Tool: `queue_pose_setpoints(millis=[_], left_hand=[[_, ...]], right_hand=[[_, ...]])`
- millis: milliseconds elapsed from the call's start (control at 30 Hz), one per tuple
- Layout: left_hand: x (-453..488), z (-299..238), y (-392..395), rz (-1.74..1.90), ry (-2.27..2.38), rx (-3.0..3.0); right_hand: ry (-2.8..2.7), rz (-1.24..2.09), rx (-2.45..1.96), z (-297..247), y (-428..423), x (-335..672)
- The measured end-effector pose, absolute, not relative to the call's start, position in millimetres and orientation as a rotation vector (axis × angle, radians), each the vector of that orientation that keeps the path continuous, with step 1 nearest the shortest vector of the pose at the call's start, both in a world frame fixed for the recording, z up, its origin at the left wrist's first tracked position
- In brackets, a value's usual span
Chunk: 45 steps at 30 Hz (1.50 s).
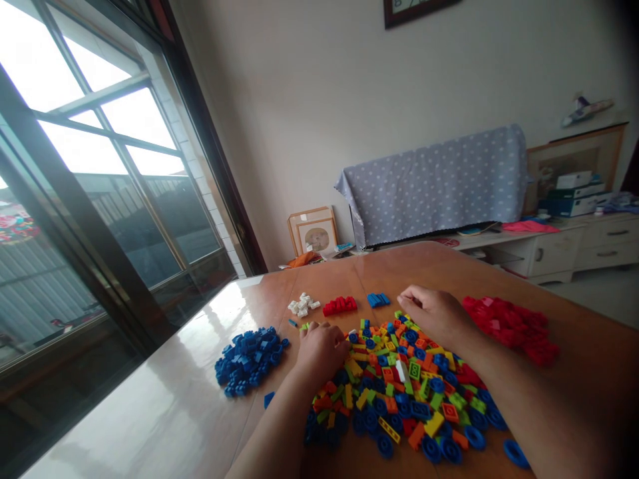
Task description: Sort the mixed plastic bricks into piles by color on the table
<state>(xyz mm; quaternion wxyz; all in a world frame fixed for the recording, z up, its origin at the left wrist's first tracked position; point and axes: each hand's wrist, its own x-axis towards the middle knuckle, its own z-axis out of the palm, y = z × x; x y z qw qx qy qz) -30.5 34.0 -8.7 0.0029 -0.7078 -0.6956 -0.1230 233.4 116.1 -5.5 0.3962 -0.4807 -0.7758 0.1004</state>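
Note:
My left hand (322, 349) rests at the left edge of a mixed pile of toy building bricks (394, 386), fingers curled down and their tips hidden. A few lime green bricks (305, 326) lie just beyond those fingers. Over the far edge of the pile is my right hand (432, 311), its fingers bent together; whatever it holds is hidden. Left of the right hand, several blue bricks (378, 300) lie side by side. A row of red bricks (340, 306) and a small heap of white bricks (302, 305) lie further left.
A heap of blue bricks (251, 359) sits on the left of the wooden table (164, 399), a heap of red pieces (512, 326) on the right. Single blue pieces lie near my left forearm and at the front. Behind stand a cloth-covered object (434, 186) and a white cabinet (554, 253).

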Motion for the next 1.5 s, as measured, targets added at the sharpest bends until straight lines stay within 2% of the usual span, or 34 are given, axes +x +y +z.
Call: queue_pose_setpoints(millis=[400,567,700,1033,1233,1500], left_hand=[[-30.9,-9.6,38.6,-0.412,-2.213,-2.142],[-56.3,-6.0,41.2,-0.595,-2.299,-1.814],[-70.0,-4.9,39.1,-0.577,-2.371,-1.66],[-68.9,-14.1,44.3,-0.406,-2.342,-1.761],[-73.1,-11.8,41.5,-0.419,-2.396,-1.709],[-68.1,-17.3,40.4,-0.353,-2.261,-1.917]], right_hand=[[-1.97,0.274,-1.215,-7.6,117.2,232.6],[-1.965,0.285,-1.213,-6.9,116.2,232.7],[-1.967,0.28,-1.222,-6.5,115.8,232.6],[-1.966,0.273,-1.215,-7.4,116.7,233.5],[-1.956,0.266,-1.211,-7.6,117.7,233.3],[-1.961,0.275,-1.212,-6.3,116.0,233.3]])
